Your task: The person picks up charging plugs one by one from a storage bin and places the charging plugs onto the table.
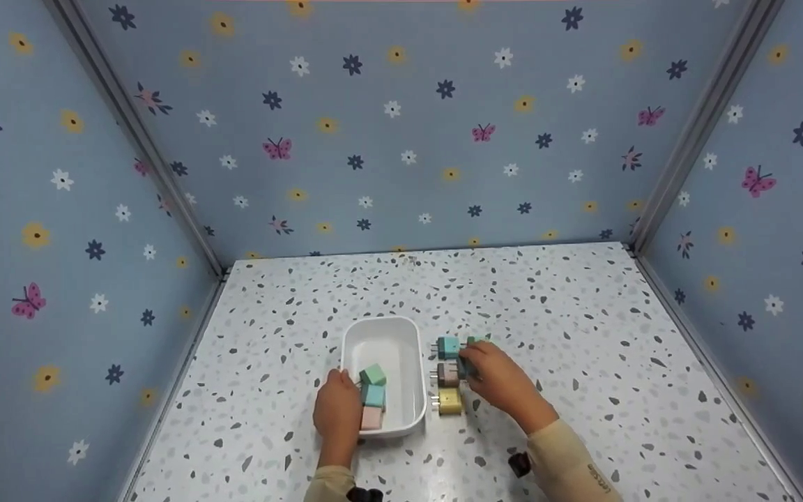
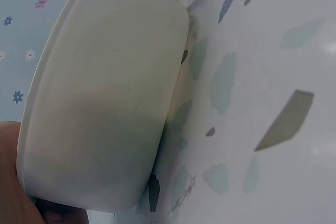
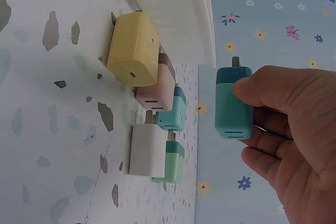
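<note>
My left hand grips the left rim of a white plastic tub. Inside the tub lie a green charger plug, a teal one and a pink one. My right hand pinches a teal charger plug between thumb and fingers, held above the table with its prongs pointing away from the palm. Beside the tub's right wall stand more plugs: yellow, pink-brown, teal, white and green. The right hand hides the white one in the head view.
The speckled white table is enclosed by blue flowered panels at the back and both sides. Grey metal posts stand at the corners. Dark wrist devices show near both sleeves.
</note>
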Tool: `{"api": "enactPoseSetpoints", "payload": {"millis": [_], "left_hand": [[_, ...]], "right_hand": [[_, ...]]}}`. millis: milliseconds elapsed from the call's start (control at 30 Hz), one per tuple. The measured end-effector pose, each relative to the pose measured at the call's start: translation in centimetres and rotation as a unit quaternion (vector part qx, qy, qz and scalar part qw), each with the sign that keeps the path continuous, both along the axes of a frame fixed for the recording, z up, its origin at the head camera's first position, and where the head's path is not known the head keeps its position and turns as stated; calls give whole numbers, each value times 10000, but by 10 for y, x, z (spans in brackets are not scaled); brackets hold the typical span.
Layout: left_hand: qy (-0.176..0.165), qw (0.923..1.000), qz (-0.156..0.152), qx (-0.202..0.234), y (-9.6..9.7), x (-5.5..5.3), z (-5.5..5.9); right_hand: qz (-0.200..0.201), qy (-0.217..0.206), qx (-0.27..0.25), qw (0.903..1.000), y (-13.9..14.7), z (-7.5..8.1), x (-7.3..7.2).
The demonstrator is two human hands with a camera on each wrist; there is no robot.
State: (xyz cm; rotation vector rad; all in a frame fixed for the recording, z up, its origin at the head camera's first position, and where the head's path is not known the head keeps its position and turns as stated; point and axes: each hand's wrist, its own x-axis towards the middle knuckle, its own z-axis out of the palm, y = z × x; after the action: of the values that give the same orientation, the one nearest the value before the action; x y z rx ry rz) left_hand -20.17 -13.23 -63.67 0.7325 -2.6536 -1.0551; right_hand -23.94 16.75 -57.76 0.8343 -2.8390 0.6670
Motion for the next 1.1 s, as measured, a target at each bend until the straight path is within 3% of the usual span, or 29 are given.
{"api": "enactPoseSetpoints", "payload": {"millis": [533, 1100], "left_hand": [[-35, 10000, -2, 64, 0, -1, 0], [-77, 9999, -69, 105, -1, 0, 0]], "right_hand": [[-473, -477, 117, 9977, 16, -8, 7], [-565, -712, 230, 9956, 26, -28, 18]]}}
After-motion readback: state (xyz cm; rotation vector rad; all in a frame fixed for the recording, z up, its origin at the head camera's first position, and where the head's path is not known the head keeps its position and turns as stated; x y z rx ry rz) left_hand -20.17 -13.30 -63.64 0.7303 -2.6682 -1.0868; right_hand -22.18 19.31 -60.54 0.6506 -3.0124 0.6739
